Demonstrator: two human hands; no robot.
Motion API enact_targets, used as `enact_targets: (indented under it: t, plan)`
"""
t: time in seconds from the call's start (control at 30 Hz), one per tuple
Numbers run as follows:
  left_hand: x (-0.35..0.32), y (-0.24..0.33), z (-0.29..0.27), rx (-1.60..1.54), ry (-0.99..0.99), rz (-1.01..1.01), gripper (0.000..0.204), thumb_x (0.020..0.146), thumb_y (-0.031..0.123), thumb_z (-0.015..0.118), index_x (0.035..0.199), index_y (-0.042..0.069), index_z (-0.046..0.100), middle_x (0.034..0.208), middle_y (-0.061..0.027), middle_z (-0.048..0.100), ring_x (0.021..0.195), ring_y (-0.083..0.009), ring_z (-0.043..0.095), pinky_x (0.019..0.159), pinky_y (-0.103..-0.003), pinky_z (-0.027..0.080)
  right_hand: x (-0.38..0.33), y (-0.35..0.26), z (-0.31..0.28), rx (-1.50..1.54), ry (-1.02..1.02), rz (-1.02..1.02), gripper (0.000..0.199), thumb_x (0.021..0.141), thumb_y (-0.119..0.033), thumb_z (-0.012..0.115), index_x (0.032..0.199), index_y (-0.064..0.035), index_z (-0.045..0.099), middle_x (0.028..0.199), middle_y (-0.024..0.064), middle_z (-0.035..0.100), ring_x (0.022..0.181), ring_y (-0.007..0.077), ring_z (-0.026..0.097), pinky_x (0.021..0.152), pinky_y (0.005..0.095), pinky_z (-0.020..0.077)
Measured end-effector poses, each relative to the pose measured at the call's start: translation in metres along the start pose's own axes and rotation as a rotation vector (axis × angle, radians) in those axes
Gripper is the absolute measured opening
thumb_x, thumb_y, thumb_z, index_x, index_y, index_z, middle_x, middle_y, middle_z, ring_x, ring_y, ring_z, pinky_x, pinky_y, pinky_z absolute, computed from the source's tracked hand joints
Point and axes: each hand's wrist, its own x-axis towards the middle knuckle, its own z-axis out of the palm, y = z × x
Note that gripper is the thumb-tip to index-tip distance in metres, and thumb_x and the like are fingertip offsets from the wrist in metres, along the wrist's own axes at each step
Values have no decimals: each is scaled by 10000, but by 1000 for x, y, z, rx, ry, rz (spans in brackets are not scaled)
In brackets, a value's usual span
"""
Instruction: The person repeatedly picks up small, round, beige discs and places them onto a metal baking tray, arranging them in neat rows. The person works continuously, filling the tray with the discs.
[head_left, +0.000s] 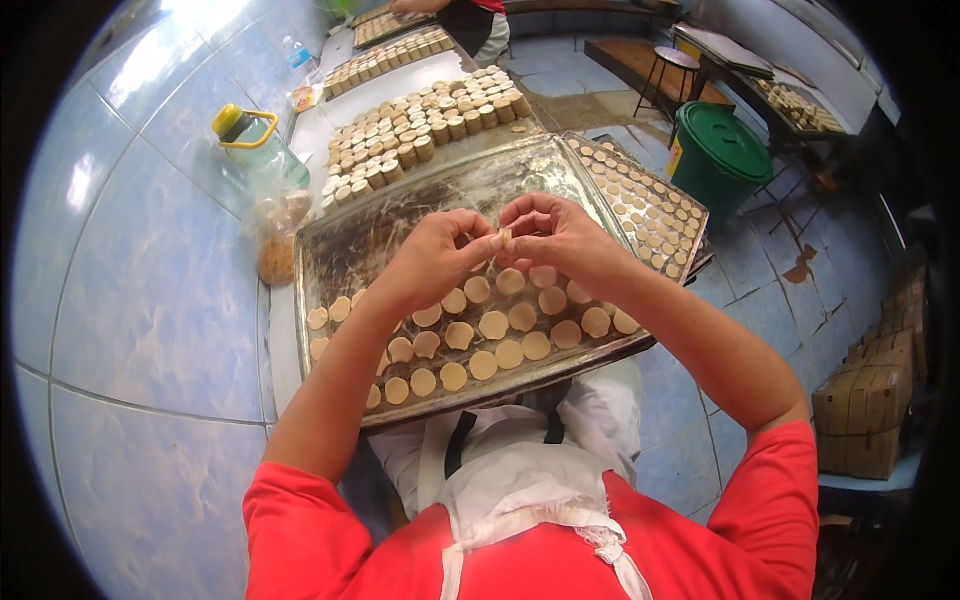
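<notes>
My left hand (445,252) and my right hand (562,240) meet over the middle of a metal baking tray (375,243). Between their fingertips they pinch a small pale piece of dough (505,237); its exact shape is partly covered by the fingers. Rows of flat round dough discs (493,325) lie on the near half of the tray, below my wrists. My left forearm hides some of the discs on that side. The tray's far part shows dark, worn metal with whitish smears.
Beyond the tray stand rows of small dough cylinders (425,150). Another tray of discs (650,215) is at the right, near a green lidded bin (722,150). A yellow-capped jug (262,150) and a plastic bag (277,255) sit by the tiled wall. Another person (478,25) works at the far end.
</notes>
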Motion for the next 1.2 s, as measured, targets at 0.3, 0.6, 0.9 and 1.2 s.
enact_targets:
  t: [0.3,0.6,0.9,1.2]
  plan:
    - [18,-3,-1,263,44,28,283,985,270,739,987,-12,753,811,-38,671,766,-101,595,702,-299,497,-3,6,-26,84,178,20,325,933,-227,819,1089,-3,643,950,112,760,839,140,720,722,249,560]
    - [36,13,19,61,6,122,284,976,263,757,961,-20,758,760,-19,654,722,-101,579,667,-307,492,-14,2,-28,-51,140,-4,267,932,-231,806,988,11,708,921,110,774,781,110,694,694,244,547]
    - [48,18,31,40,-51,31,230,981,216,725,1011,-8,768,761,0,655,699,-76,561,627,-294,472,-23,3,-53,-47,139,-10,228,961,-206,773,1024,4,711,951,103,777,785,86,693,676,214,521]
    - [50,17,28,411,44,51,242,966,225,738,1013,-10,770,769,-19,674,712,-101,589,658,-307,493,-27,-3,-59,-136,202,60,225,961,-220,783,1065,-33,715,864,4,709,723,45,600,656,216,504]
